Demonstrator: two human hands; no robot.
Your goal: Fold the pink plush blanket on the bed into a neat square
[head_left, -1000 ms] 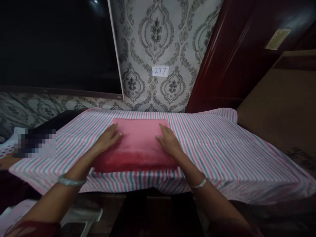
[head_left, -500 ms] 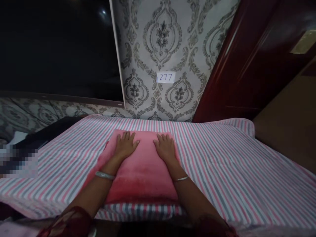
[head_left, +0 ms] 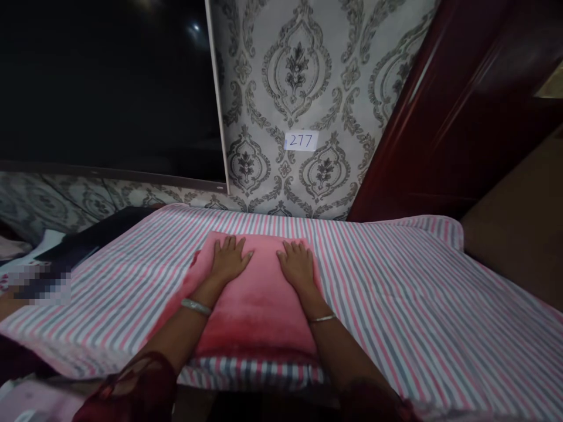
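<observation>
The left hand (head_left: pixel 231 261) and right hand (head_left: pixel 299 266) lay flat on a pink pillow (head_left: pixel 257 310), their fingers (head_left: pixel 229 243) spread apart, not gripping. The pillow sat centred at the near edge of a striped bedsheet (head_left: pixel 387 281).

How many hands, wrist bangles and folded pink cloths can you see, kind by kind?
Hands: 2 (left hand, right hand)
Bangles: 2 (left wrist bangle, right wrist bangle)
Folded pink cloths: 1 (folded pink cloth)
Total: 5
</observation>
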